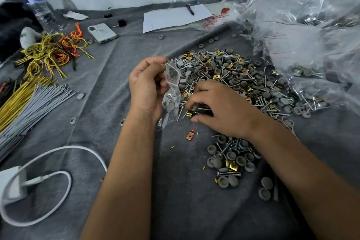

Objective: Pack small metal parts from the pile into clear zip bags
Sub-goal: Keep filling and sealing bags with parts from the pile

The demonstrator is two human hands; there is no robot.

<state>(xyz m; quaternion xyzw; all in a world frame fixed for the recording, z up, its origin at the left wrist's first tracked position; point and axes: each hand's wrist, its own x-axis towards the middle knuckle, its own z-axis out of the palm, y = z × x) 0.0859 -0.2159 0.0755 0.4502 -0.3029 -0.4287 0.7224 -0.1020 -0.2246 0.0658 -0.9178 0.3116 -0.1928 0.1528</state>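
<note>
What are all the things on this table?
pile of parts: one big heap, grey caps, silver screws, gold clips, centre right
small heap: one, same parts, nearer
zip bag: one, clear, partly filled, held up
loose clip: one, copper, nearest the wrists
plastic bags: many, clear, far right
wires: a tangle, yellow and orange, left
ties: bundle, grey, left edge
phone: one, white, far left
paper: one white sheet with a pen
bottle: one, clear, far left
charger cable: one, white, near left
hands: left holds bag; right picks in pile
</note>
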